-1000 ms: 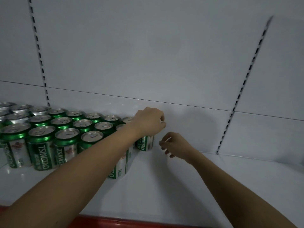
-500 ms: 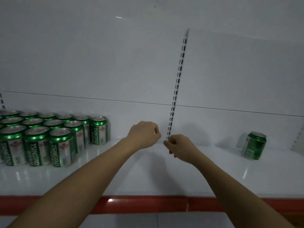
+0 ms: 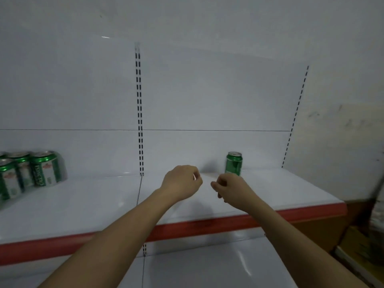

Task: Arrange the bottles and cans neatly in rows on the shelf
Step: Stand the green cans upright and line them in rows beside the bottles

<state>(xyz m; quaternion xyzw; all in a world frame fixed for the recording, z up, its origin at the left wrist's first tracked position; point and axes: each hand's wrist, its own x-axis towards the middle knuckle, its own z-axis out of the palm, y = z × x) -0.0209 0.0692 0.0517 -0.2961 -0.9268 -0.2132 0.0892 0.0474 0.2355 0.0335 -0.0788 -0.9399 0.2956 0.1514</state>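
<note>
A single green can (image 3: 234, 163) stands upright at the back of the white shelf (image 3: 83, 204), right of centre. A group of green and white Tsingtao cans (image 3: 44, 168) stands in rows at the far left, partly cut off by the frame edge. My left hand (image 3: 182, 182) hovers over the middle of the shelf with its fingers curled and nothing in it. My right hand (image 3: 230, 189) is just beside it, also curled and holding nothing, a little in front of and below the single can.
The shelf has a red front strip (image 3: 207, 224), with a lower white shelf (image 3: 207, 262) beneath it. A slotted upright (image 3: 139, 113) runs down the white back panel. The shelf ends at the right, where a brown floor and clutter (image 3: 363, 235) show.
My left hand let go of a can in the left group. The view and both hands shifted right, so the group slid to the left edge and the single can came nearer.
</note>
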